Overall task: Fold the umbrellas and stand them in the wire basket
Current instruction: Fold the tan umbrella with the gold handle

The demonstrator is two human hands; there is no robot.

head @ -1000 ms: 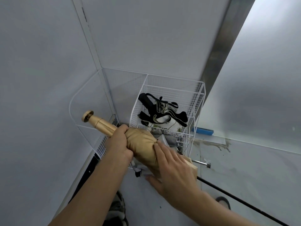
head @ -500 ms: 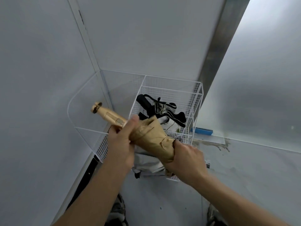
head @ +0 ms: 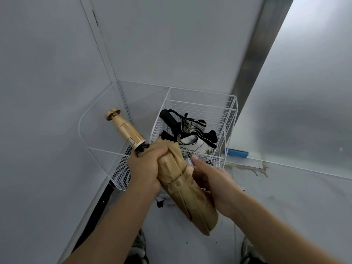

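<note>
Fingers [head: 161, 151] of our left hand [head: 146, 170] curl tightly round the umbrella [head: 182, 199] just below its handle. Our right hand [head: 211, 180] grips the canopy from beneath, thumb raised. We hold the umbrella tilted, just before the basket [head: 202, 90]. Judged step: gathering the folds. Next, fasten the strap [head: 178, 183], then stand the umbrella in the basket.

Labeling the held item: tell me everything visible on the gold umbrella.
The gold umbrella is compact and collapsed, its tan fabric canopy bunched in folds, a strap with a snap button across the middle. Its shiny gold handle, with a flared end cap, points up-left. The left hand grips the canopy just below the handle; the right hand holds its right side. It is tilted in front of the wire basket, not in it.
</note>
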